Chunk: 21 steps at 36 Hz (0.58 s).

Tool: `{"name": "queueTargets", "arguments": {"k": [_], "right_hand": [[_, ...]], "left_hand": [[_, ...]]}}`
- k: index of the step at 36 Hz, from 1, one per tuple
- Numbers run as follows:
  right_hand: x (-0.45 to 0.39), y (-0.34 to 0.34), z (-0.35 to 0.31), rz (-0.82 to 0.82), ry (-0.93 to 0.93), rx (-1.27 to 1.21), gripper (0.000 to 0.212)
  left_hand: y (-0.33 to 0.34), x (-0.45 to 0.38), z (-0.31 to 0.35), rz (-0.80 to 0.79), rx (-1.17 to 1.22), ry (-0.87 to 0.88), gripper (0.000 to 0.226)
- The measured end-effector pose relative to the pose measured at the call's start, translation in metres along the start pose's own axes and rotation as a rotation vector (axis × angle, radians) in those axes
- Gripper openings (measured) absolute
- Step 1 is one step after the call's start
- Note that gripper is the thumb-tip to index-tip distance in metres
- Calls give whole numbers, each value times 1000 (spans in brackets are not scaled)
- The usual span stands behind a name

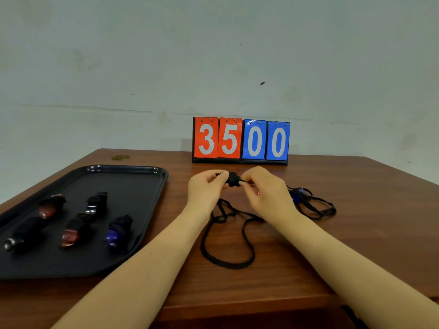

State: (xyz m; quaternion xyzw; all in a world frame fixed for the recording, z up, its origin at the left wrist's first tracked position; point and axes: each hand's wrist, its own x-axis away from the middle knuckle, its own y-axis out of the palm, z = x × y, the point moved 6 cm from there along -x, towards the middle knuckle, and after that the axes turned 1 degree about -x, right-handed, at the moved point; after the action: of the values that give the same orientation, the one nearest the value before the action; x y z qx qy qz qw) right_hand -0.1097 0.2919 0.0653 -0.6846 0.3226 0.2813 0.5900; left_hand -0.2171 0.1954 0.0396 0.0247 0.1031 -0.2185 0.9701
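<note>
Scoreboard (241,141) reading 3500 at table (356,210) rear; black tray (123,169) left.

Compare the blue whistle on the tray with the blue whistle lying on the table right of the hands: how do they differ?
The tray whistle has its black cord wound tightly around it; the table whistle has a loose cord lying in loops. The tray whistle lies in the black tray, the table whistle on the bare wooden table. Both are blue with black cord.

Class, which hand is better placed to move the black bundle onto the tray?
Probably the left hand: it pinches the black bundle on the side nearest the tray. The right hand, also pinching it, would have to reach across.
</note>
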Motion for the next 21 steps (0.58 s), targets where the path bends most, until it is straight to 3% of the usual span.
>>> {"name": "queueTargets", "arguments": {"k": [11, 17, 21], "right_hand": [[-2, 3, 16, 24, 322, -270, 8], [1, 11, 29, -106, 502, -584, 6], [0, 11, 29, -137, 520, -688, 7]], "left_hand": [[-1, 1, 1, -43, -38, 31, 24], [-2, -1, 0, -127, -46, 15, 20], [-3, -3, -3, -167, 12, -21, 19]]}}
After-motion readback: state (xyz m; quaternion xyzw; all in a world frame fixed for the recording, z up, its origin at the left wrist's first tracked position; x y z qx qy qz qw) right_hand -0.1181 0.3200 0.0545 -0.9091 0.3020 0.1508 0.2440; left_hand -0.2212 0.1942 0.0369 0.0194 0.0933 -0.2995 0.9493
